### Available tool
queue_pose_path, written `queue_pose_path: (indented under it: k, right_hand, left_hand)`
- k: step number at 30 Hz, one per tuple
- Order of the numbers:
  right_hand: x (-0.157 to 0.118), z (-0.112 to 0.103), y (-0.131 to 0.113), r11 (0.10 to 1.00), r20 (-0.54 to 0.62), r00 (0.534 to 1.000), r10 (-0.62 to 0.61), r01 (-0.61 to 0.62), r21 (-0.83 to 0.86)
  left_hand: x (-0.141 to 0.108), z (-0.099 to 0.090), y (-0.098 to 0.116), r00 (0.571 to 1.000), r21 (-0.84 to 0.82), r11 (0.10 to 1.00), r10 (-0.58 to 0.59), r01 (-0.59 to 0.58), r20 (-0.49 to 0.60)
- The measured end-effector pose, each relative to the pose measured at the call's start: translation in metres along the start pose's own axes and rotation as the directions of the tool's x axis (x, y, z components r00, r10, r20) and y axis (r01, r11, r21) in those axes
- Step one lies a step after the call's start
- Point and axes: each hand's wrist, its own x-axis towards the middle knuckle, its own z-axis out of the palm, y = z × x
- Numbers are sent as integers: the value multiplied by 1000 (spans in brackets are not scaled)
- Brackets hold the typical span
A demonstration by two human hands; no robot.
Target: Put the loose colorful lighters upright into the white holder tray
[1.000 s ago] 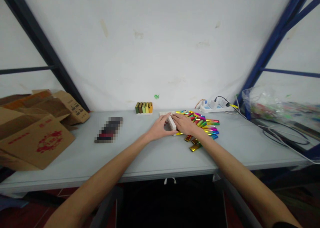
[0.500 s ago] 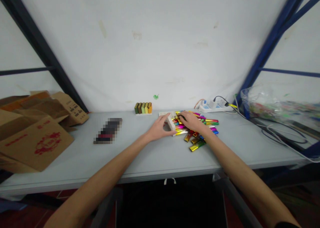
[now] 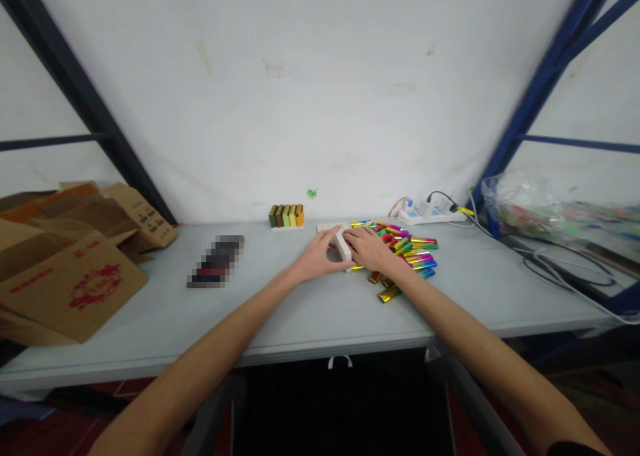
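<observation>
My left hand (image 3: 319, 256) grips the white tray (image 3: 341, 248) from its left side, fingers at the far end and thumb at the near end. My right hand (image 3: 369, 248) lies palm down against the tray's right side, with its fingers bent and close together. Whatever is beneath those fingers is hidden. To the right, and partly under that hand, spreads a loose pile of shiny metallic-coloured slim flat pieces (image 3: 420, 256) in gold, red, green, blue and pink. Farther back on the left, a small white rack (image 3: 287, 228) carries upright green, brown, yellow and orange pieces (image 3: 286, 215).
The grey table (image 3: 300, 316) backs onto a white wall. Cardboard boxes (image 3: 75, 276) crowd its left end, beside a pixelated dark object (image 3: 216, 263). A power strip (image 3: 433, 213) with cables lies at the back right. Clear plastic bags (image 3: 525, 203) sit beyond the blue frame (image 3: 530, 103).
My right hand has moved left from over the shiny pile to the white tray, uncovering more of the pile. My left hand stays on the tray.
</observation>
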Motion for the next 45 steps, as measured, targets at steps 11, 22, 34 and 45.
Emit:
queue_pose_path:
  k: [11,22,34,45]
  right_hand:
    - [-8,5,29,999,-18,999,38,-37,39]
    - [1,5,2,999,-3,999,-36,36,30]
    - [-6,-4,13,999,-15,999,49,-49,17]
    - [-4,12,-6,998,49,997,-55,54,14]
  left_hand:
    - [-1,-2,2,1000,12,1000,-12,12,5]
    - [0,-2,4,1000,20,1000,-12,12,0]
    - [4,-7,7,999,14,999,-30,31,-33]
    - [5,-11,11,999,-23,999,-35,34,-41]
